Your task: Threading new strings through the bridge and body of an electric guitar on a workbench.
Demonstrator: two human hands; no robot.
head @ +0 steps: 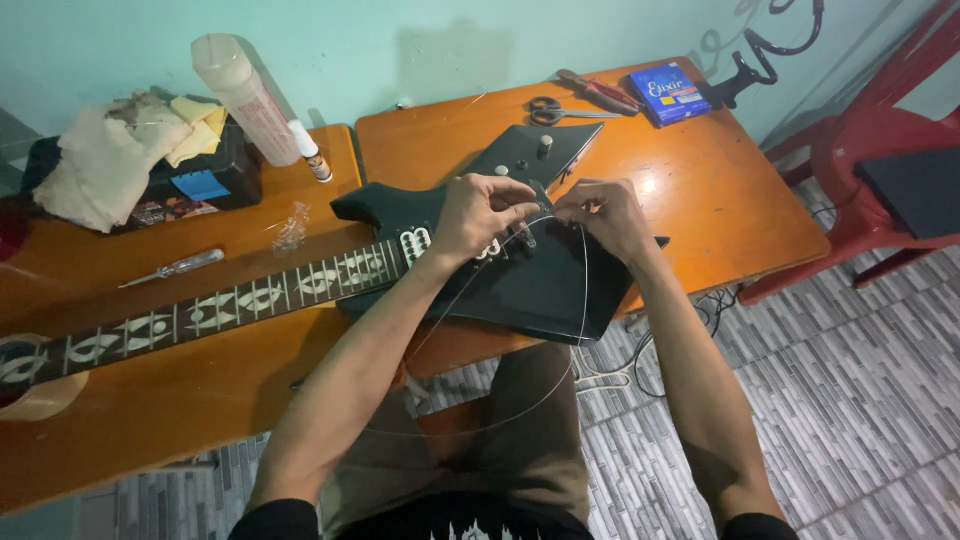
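A black angular electric guitar (545,285) lies flat across two wooden tables (700,190), its inlaid neck (220,308) running left. Both hands hover over the body near the bridge. My left hand (478,212) pinches a thin metal guitar string (582,300) between thumb and fingers. My right hand (608,215) grips the same string just to the right. The string loops down past the guitar's edge toward my lap. White pickups (415,242) show left of my left hand.
Scissors (560,110), pliers (598,90) and a blue string box (668,93) lie at the far table edge. A screwdriver (172,268), small bottle (310,150), large bottle (245,98), rags on a black case (140,160) sit left. A red plastic chair (870,150) stands right.
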